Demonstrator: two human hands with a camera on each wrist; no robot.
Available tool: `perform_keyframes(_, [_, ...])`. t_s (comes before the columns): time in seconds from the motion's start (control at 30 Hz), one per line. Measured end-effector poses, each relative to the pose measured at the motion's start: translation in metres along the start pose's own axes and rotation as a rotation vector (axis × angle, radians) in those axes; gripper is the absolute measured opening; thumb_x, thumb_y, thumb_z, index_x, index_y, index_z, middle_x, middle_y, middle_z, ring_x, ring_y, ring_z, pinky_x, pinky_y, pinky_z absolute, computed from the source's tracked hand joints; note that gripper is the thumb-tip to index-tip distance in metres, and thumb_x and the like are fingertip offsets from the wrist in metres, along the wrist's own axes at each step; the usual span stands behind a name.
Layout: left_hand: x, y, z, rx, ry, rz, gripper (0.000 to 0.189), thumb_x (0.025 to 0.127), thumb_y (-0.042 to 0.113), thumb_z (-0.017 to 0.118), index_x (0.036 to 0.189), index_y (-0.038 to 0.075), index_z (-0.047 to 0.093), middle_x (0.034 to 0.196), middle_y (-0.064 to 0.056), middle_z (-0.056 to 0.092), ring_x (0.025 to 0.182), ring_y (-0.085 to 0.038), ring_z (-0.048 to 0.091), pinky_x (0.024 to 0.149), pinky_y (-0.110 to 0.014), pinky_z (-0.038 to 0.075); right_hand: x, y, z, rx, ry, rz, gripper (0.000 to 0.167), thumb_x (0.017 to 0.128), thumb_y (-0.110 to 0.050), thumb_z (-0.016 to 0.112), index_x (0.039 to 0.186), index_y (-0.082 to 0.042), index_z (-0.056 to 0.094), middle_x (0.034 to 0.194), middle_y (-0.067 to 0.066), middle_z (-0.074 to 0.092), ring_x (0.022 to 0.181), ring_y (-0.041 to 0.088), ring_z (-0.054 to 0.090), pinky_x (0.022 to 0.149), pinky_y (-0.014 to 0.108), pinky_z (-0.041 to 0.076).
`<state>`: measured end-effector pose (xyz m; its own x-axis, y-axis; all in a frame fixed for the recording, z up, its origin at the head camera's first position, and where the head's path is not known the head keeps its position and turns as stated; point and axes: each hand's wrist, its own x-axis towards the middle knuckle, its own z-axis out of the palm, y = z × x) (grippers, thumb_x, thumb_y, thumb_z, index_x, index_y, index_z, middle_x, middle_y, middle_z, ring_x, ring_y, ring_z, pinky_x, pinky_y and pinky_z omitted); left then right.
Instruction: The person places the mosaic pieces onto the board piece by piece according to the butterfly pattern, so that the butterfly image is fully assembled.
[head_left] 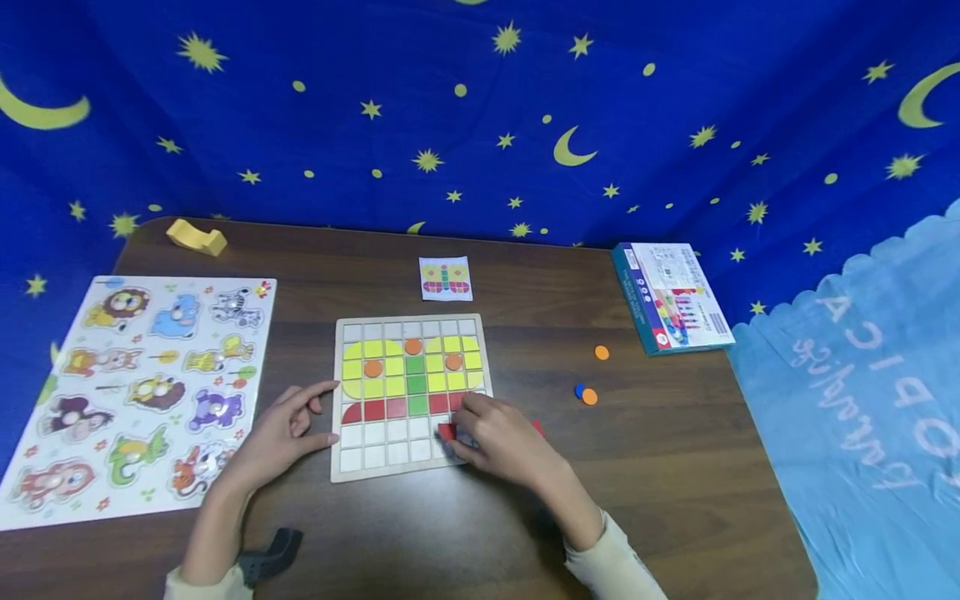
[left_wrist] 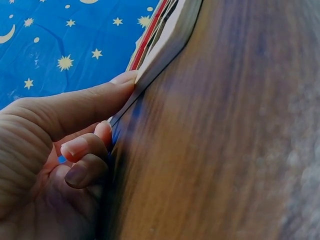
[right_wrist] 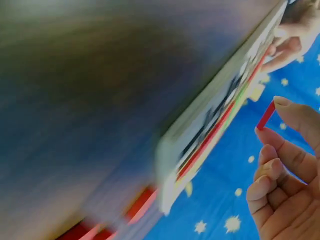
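A wooden grid board (head_left: pixel 397 430) lies on the table, with a pattern of yellow, green, red and orange tiles in its upper and middle rows. My left hand (head_left: pixel 273 435) touches the board's left edge with thumb and index finger apart, the other fingers bent. Between thumb and index finger, my right hand (head_left: pixel 501 435) pinches a red square tile (right_wrist: pixel 266 116) above the board's lower right part. That hand covers several cells there. The left wrist view shows my left thumb (left_wrist: pixel 107 97) against the board's side.
A picture card (head_left: pixel 446 278) lies behind the board. Orange discs (head_left: pixel 602 352) and a blue disc (head_left: pixel 580 390) are to the right, red pieces (head_left: pixel 538 428) beside my right hand. An animal puzzle (head_left: pixel 172 356) lies left, a yellow block (head_left: pixel 197 238) far left, a box (head_left: pixel 675 296) far right.
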<state>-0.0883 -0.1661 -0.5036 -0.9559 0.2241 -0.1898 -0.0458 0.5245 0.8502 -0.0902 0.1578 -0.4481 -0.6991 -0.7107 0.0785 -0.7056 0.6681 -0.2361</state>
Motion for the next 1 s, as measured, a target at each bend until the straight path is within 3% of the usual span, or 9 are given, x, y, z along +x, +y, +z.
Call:
perform_keyframes(0.3, [0.001,-0.001,0.002,0.002,-0.004,0.0,0.07,0.08,0.011,0.081,0.143,0.007,0.049,0.101,-0.008,0.046,0.065,-0.01,0.037,0.063,-0.025,0.035,0.051,-0.026,0.012,-0.029,-0.076,-0.101,0.022,0.092,-0.03,0.07,0.099,-0.01,0.074,0.09,-0.001,0.062,0.076,0.008,0.054,0.07,0.018,0.047])
perform_keyframes(0.57, [0.002,0.001,0.001,0.025,-0.008,0.007,0.069,0.081,0.015,0.081,0.143,0.008,0.05,0.1,-0.006,0.048,0.066,-0.009,0.039,0.064,-0.025,0.034,0.084,-0.051,0.027,-0.091,-0.141,-0.154,0.021,0.094,-0.031,0.067,0.099,-0.013,0.075,0.098,-0.001,0.067,0.084,0.009,0.062,0.077,0.02,0.051])
perform_keyframes(0.8, [0.002,0.0,0.001,-0.006,0.007,0.045,0.069,0.08,0.013,0.082,0.141,0.006,0.052,0.1,-0.007,0.049,0.065,-0.008,0.039,0.062,-0.025,0.035,0.098,-0.064,0.033,-0.153,-0.18,-0.139,0.019,0.094,-0.027,0.067,0.102,-0.012,0.075,0.101,0.001,0.067,0.086,0.011,0.063,0.075,0.022,0.052])
perform_keyframes(1.0, [0.001,0.0,-0.002,0.0,0.008,0.025,0.07,0.08,0.016,0.082,0.142,0.007,0.051,0.101,-0.007,0.049,0.066,-0.008,0.039,0.063,-0.025,0.035,0.1,-0.068,0.038,-0.149,-0.172,-0.095,0.018,0.092,-0.024,0.069,0.105,-0.013,0.075,0.101,0.0,0.068,0.088,0.01,0.065,0.079,0.021,0.052])
